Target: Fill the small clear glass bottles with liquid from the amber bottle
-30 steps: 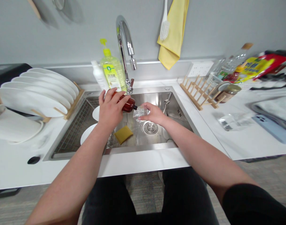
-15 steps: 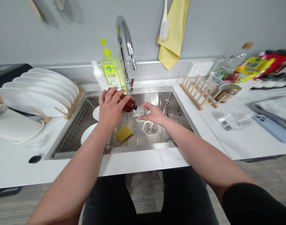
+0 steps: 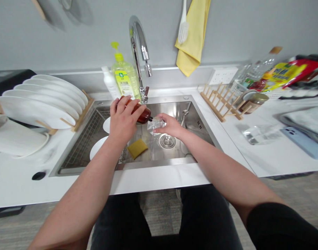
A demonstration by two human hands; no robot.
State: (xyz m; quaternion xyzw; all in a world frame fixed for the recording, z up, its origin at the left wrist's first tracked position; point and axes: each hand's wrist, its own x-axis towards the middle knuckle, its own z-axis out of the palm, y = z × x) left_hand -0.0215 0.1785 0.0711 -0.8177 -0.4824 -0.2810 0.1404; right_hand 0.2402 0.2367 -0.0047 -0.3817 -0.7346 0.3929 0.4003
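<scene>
My left hand [image 3: 123, 119] is wrapped over a reddish-brown bottle [image 3: 145, 116], tilted so that its dark neck points right and slightly down. A small clear plastic cup [image 3: 155, 125] is in my right hand [image 3: 171, 125], thumb and fingers closed around its right side. The bottle's mouth meets the cup's opening; whether they touch I cannot tell, nor can I make out any liquid in the cup. Both hands are above the steel sink [image 3: 159, 162]. Below them a yellow sponge [image 3: 137, 148] lies in the basin, left of the drain [image 3: 167, 141].
White plates stand in a wooden rack [image 3: 82, 114] on the left, beside a white pitcher [image 3: 20, 137]. Behind the sink rise a chrome faucet [image 3: 138, 45] and a dish soap bottle [image 3: 124, 78]. To the right are another wooden rack [image 3: 221, 104] and a blue phone [image 3: 303, 140].
</scene>
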